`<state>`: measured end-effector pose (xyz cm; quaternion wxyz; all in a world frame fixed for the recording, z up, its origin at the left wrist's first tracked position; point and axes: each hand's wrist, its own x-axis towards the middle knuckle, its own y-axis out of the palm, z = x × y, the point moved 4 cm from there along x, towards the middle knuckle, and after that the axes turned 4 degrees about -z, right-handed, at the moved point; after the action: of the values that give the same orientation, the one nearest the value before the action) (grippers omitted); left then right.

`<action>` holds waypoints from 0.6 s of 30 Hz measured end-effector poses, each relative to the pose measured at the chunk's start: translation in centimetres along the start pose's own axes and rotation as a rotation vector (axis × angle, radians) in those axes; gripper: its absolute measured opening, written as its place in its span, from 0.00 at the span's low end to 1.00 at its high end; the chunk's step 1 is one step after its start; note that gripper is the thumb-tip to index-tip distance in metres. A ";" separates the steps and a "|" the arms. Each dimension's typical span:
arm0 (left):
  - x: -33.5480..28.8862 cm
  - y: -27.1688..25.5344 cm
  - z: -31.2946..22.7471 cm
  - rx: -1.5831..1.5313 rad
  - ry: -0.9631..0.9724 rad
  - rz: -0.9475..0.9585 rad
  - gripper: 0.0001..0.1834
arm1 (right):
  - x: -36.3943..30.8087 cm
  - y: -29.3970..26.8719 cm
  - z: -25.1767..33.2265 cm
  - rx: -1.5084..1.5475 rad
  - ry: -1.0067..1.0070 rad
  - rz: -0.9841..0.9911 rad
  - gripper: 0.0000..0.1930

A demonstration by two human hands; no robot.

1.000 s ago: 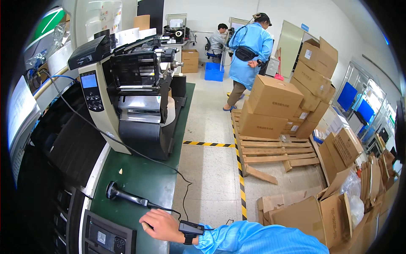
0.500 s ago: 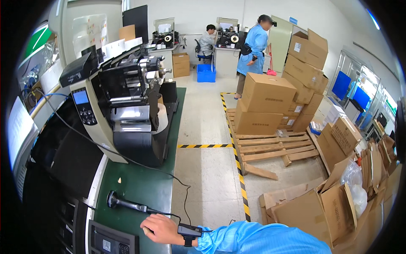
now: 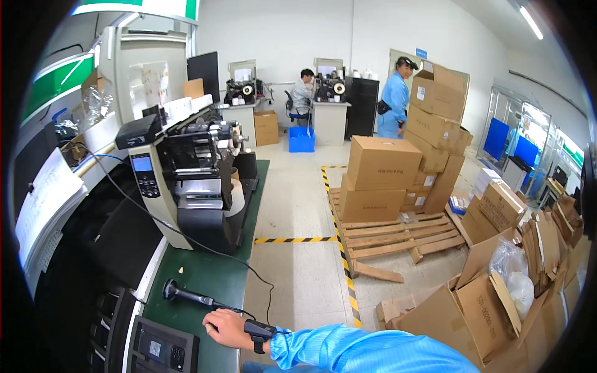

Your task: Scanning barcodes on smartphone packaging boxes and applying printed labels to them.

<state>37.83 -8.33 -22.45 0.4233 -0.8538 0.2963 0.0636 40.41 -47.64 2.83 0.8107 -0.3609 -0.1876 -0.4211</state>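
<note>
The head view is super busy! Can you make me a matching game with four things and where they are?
Things:
1. Scanner
2. Tub
3. Wooden pallet
4. Right hand

Places:
A. Under cardboard boxes
B. At the end of a blue sleeve
C. Black, lying on the green bench
D. Blue, on the floor

Right pairs: 1-C, 2-D, 3-A, 4-B

On the green surface (image 3: 208,270) lies a scanner (image 3: 191,296), with a printer (image 3: 205,194) behind it, the right hand (image 3: 227,328) near its cable end and a black case (image 3: 163,347) before it.
</note>
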 end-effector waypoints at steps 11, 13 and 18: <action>-12.3 -4.4 -6.8 -0.556 0.088 -0.349 0.10 | 0.5 -1.6 1.5 -0.026 -0.117 0.009 0.06; -15.9 -7.0 -9.0 -0.696 0.015 -0.409 0.08 | 1.2 -2.7 2.3 0.020 -0.045 0.047 0.07; -21.4 -14.3 -14.5 -1.099 0.245 -0.477 0.08 | 6.7 -3.4 4.1 -0.260 -0.237 -0.015 0.20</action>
<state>26.32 -3.08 4.22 -0.1139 -0.9911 0.0674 0.0120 41.51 -49.57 11.12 0.7262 -0.5086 -0.2282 -0.4023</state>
